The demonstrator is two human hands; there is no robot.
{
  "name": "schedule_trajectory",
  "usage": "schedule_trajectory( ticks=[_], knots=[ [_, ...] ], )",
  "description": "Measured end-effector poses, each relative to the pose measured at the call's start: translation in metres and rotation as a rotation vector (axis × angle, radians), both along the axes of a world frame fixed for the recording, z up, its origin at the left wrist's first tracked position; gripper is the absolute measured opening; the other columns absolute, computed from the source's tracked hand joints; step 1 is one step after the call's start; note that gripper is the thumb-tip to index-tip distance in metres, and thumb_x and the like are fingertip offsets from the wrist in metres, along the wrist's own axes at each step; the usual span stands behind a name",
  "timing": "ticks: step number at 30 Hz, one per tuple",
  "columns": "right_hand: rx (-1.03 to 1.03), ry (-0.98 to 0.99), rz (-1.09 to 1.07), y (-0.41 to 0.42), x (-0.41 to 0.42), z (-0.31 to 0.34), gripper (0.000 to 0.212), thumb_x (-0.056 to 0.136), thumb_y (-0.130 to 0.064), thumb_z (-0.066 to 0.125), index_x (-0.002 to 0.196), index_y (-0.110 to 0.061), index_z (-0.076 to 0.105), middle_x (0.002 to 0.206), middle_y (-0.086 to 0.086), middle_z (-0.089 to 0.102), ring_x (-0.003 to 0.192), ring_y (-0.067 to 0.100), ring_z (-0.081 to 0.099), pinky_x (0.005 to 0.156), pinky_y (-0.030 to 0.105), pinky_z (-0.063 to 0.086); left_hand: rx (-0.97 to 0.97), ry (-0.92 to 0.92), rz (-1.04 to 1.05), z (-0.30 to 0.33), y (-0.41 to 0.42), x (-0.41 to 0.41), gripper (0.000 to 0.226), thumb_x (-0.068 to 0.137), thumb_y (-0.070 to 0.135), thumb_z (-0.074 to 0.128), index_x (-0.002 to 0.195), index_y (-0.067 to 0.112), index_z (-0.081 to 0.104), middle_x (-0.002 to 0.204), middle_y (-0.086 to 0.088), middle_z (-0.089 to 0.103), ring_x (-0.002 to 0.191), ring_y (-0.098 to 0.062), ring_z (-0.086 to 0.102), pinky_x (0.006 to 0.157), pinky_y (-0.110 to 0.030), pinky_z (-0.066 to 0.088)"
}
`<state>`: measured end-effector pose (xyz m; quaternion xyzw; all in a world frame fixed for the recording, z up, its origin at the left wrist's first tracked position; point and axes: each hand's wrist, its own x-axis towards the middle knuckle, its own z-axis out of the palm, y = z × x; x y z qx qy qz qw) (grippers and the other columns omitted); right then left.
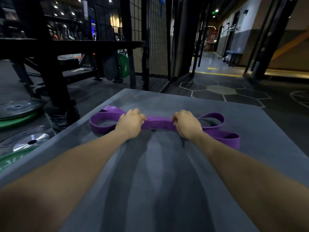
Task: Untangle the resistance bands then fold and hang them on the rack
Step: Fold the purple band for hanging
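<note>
- The left hand (132, 122) has its fingers (141, 118) curled down over the flat middle run of the purple resistance band (158, 124), thumb tucked under, so it grips the strap rather than just pressing it.
- The right hand (186, 123) pinches the same run a little way off, fingertips folded round its near edge; the short stretch between the two hands lies straight and taut-looking.
- Holding two points near each other likely lets the person keep the stacked layers together while the loose loops are sorted.
- Outward from the hands the band fans into loops: a double loop to the left, and two more to the right, one trailing toward the near right side. Whether any crossing is a true knot I cannot tell.
- The band rests on a grey table (167, 181), toward its far half, both forearms reaching across the near part.
- Beyond stand a dark rack (66, 46), green weight plates (18, 119) on the floor at left, and a wire mesh panel (157, 47). Nothing hangs on the rack yet, so folding and hanging remain.
</note>
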<state>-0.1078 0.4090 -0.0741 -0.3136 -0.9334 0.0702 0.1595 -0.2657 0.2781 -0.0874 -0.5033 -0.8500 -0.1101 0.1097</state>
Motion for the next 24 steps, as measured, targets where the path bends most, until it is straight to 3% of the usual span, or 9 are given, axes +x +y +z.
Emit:
schedule_trajectory(
  ticks=[3,6,9,14,17,21,24],
  knots=[
    [-0.096,-0.115,0.049,0.013,-0.005,0.001,0.046,0.094,-0.021,0.052,0.137,-0.011,0.039,0.140,0.012,0.041,0.130,0.032,0.038,0.108,0.045,0.033,-0.033,0.027,-0.058,-0.001,0.008,-0.009,0.038,0.099,0.017,0.034,0.136,0.021,0.041,0.143,-0.002,0.036,0.131,-0.022,0.034,0.106,-0.036,0.026],
    [-0.118,-0.287,0.073,0.021,-0.010,0.001,0.052,0.097,-0.033,0.045,0.141,-0.010,0.031,0.149,0.010,0.033,0.139,0.027,0.028,0.116,0.046,0.016,-0.212,-0.075,-0.025,0.000,0.015,-0.017,0.049,0.101,0.017,0.024,0.149,0.019,0.014,0.157,-0.002,0.017,0.146,-0.018,0.009,0.117,-0.039,0.008],
    [-0.149,-0.356,0.065,0.027,-0.012,0.000,0.053,0.099,-0.040,0.037,0.143,-0.011,0.028,0.149,0.011,0.035,0.140,0.026,0.028,0.117,0.047,0.006,-0.301,-0.129,0.008,0.000,0.018,-0.022,0.048,0.103,0.022,0.019,0.149,0.014,0.011,0.153,-0.010,0.026,0.145,-0.020,0.015,0.118,-0.042,0.003],
    [-0.133,-0.308,0.071,0.032,-0.014,-0.002,0.049,0.096,-0.043,0.044,0.130,-0.008,0.042,0.137,0.015,0.043,0.128,0.031,0.040,0.113,0.045,0.017,-0.317,-0.080,0.006,0.005,0.016,-0.022,0.041,0.103,0.024,0.022,0.138,0.009,0.035,0.135,-0.015,0.038,0.127,-0.031,0.040,0.114,-0.040,0.016],
    [-0.125,-0.326,0.090,0.031,-0.012,-0.002,0.048,0.095,-0.043,0.044,0.127,-0.008,0.049,0.128,0.018,0.043,0.121,0.035,0.042,0.108,0.040,0.031,-0.303,-0.052,-0.016,0.007,0.009,-0.018,0.037,0.102,0.027,0.027,0.129,0.006,0.041,0.127,-0.015,0.039,0.119,-0.032,0.042,0.102,-0.040,0.030],
    [-0.110,-0.288,0.106,0.023,-0.005,0.001,0.049,0.091,-0.042,0.053,0.126,-0.008,0.047,0.127,0.017,0.040,0.122,0.034,0.036,0.105,0.039,0.032,-0.263,0.171,-0.032,0.010,-0.002,-0.006,0.031,0.101,0.027,0.029,0.120,0.005,0.042,0.122,-0.015,0.044,0.111,-0.029,0.043,0.093,-0.036,0.035],
    [-0.127,-0.212,0.134,0.013,0.006,0.005,0.054,0.083,-0.037,0.066,0.120,-0.006,0.043,0.122,0.016,0.043,0.117,0.032,0.039,0.100,0.037,0.035,-0.265,0.209,-0.080,0.012,-0.019,0.002,0.029,0.101,0.026,0.031,0.119,0.006,0.042,0.119,-0.014,0.045,0.108,-0.029,0.045,0.089,-0.038,0.040]
  ],
)
